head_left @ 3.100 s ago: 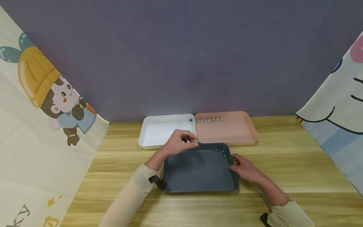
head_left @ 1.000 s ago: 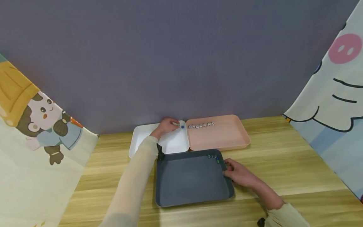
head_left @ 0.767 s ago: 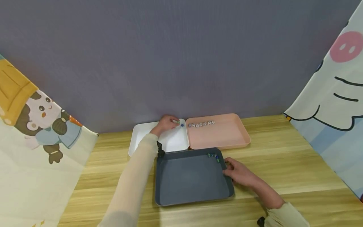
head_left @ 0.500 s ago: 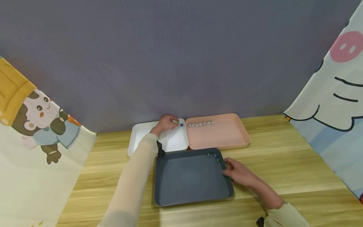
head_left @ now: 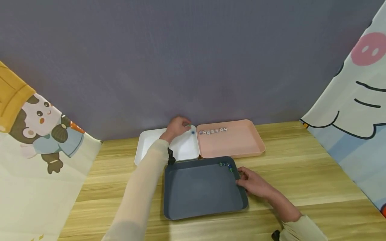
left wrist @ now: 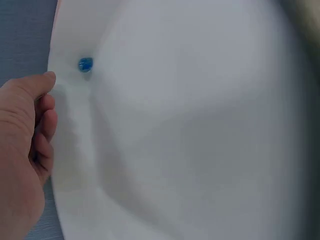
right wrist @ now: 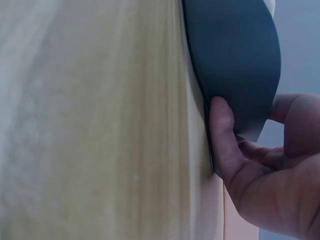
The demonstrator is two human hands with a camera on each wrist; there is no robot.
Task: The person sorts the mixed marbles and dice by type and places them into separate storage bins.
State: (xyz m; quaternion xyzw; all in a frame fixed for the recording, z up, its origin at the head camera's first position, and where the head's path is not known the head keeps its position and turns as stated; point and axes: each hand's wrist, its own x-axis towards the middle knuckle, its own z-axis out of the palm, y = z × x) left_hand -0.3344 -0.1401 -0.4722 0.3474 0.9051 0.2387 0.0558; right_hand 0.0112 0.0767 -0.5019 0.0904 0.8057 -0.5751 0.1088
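My left hand (head_left: 177, 127) is over the far right corner of the white tray (head_left: 141, 147), its thumb and fingers pinching a small green marble (head_left: 188, 125). In the left wrist view the fingers hide that marble, and a round blue glass marble (left wrist: 85, 64) lies in the tray just beyond the thumb tip. My right hand (head_left: 254, 182) grips the right rim of the dark grey tray (head_left: 205, 190), the thumb (right wrist: 222, 117) on the rim in the right wrist view. Several green and blue marbles (head_left: 230, 168) lie in that tray's far right corner.
A pink tray (head_left: 238, 144) stands against the white tray's right side, with a row of several small white dice-like cubes (head_left: 212, 131) along its far left part. Behind the trays rises a grey-blue wall panel (head_left: 193, 67). All rest on a wooden table (head_left: 289, 157).
From over the grey tray, my left hand has carried the green marble to the white tray's far right corner, shifting slightly farther back lately. The right hand stays on the grey tray's rim.
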